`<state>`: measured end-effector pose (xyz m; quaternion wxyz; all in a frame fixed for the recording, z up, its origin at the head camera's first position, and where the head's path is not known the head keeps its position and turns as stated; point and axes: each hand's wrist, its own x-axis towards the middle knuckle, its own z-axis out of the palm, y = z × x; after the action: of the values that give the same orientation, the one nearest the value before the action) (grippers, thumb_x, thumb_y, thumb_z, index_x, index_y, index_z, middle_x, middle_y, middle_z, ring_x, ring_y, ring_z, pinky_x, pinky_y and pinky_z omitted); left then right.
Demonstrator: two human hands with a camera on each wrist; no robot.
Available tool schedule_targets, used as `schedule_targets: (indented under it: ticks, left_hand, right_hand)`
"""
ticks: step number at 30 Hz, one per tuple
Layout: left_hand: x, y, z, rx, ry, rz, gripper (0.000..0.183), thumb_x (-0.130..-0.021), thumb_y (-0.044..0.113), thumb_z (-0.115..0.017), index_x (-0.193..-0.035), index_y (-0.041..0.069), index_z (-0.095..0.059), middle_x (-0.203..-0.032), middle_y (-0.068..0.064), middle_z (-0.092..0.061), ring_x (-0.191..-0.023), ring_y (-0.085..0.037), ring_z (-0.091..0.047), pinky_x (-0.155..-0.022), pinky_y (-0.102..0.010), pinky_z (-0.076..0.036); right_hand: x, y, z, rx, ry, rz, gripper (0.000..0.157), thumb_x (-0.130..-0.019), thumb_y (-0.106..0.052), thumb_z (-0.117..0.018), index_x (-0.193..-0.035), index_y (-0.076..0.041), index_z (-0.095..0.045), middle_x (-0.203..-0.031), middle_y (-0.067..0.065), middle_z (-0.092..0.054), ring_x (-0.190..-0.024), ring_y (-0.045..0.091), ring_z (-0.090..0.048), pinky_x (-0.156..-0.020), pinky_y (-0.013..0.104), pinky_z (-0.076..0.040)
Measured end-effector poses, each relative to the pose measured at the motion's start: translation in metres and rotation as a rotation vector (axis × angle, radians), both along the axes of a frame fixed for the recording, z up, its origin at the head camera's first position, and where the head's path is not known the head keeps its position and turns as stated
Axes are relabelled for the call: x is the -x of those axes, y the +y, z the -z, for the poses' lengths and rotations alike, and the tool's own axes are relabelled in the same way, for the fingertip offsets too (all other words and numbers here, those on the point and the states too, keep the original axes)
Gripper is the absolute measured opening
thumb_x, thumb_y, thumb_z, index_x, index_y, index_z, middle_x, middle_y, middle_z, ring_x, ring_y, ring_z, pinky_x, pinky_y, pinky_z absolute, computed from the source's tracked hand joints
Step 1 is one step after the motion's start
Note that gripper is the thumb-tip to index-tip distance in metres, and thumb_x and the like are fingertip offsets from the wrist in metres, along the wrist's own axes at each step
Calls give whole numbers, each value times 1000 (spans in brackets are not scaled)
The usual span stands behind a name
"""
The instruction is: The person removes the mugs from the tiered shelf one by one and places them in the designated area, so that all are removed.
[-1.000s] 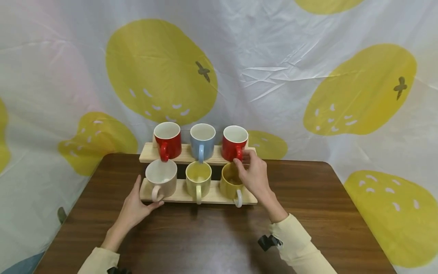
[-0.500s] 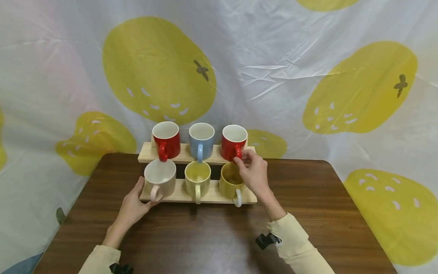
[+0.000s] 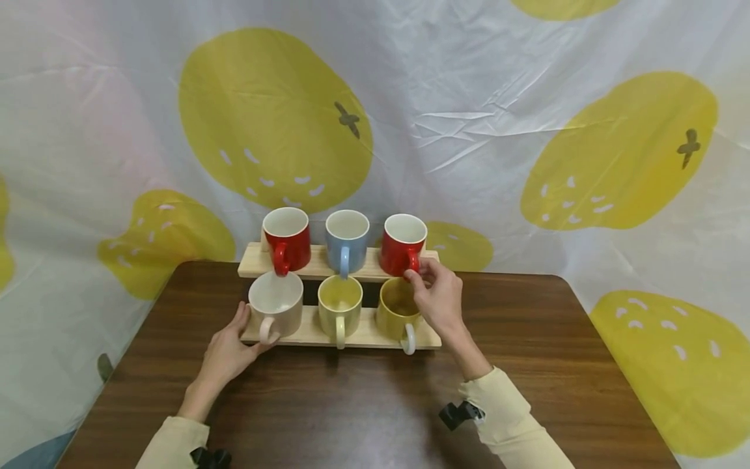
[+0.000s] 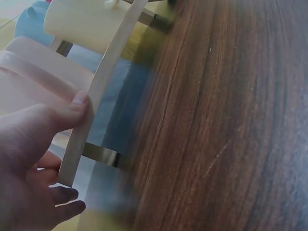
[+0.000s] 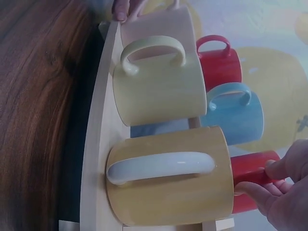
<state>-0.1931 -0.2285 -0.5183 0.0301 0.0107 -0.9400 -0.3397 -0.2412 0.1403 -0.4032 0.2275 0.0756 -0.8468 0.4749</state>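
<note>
A two-tier wooden rack (image 3: 310,335) carries several mugs. My left hand (image 3: 228,352) grips the left end of its lower board. In the left wrist view the thumb (image 4: 77,103) lies on the board's front edge beside the pale pink mug (image 3: 280,312), the other fingers lower down. On the upper tier my right hand (image 3: 439,296) pinches the handle of the right-hand red mug (image 3: 398,257). That mug stands upright, its handle facing front and slightly right. Below it sits the mustard mug (image 5: 168,197) with a white handle, partly behind the right hand in the head view.
A light blue mug (image 3: 346,244) and another red mug (image 3: 293,251) share the upper tier. Between the lower mugs stands a pale yellow mug (image 3: 342,319). The rack stands at the back of a dark wooden table (image 3: 351,404), before a fruit-print cloth (image 3: 457,98).
The left hand's fingers have drawn in round the rack's end. The right hand has shifted slightly right, turning the red mug's handle a little that way.
</note>
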Motion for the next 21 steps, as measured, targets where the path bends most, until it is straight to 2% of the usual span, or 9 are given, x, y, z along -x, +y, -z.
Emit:
schedule_targets:
  ticks: [10,13,16,18,21]
  left_hand:
    - [-1,-2,-1,7,-12,-2,106,-83,51,-80,-156,-4,-26,-164,-22,-23,-141,-55,-36,-106,-73,-38]
    - [0,-2,-1,10,-13,-6,107,-83,54,-79,-157,-3,-27,-164,-21,-23,-141,-55,-36,-105,-74,-37]
    - [1,-2,-1,11,-21,-9,108,-83,56,-79,-157,-2,-27,-165,-20,-23,-141,-55,-35,-104,-75,-37]
    - [1,-2,-2,10,-26,-6,107,-83,55,-79,-157,-2,-26,-165,-20,-23,-141,-55,-36,-104,-75,-37]
    - [0,0,-2,6,-18,-1,107,-83,54,-79,-157,-3,-26,-164,-21,-23,-140,-55,-37,-104,-73,-39]
  right_hand:
    - [-4,7,-8,23,50,-15,11,-90,-3,-76,-98,2,-74,-92,17,-78,-86,28,-77,-79,39,-63]
    - [-6,10,-13,24,68,-16,12,-90,-4,-76,-100,2,-74,-91,16,-78,-87,28,-77,-75,26,-62]
    - [-8,15,-14,16,88,4,15,-89,-5,-76,-103,1,-74,-90,15,-78,-85,28,-77,-67,12,-53]
    - [-9,19,-15,17,102,22,17,-89,-5,-77,-105,1,-74,-90,15,-78,-84,30,-77,-64,7,-47]
    - [-10,28,-15,24,125,40,17,-88,-4,-77,-105,1,-74,-90,16,-78,-83,32,-77,-66,5,-46]
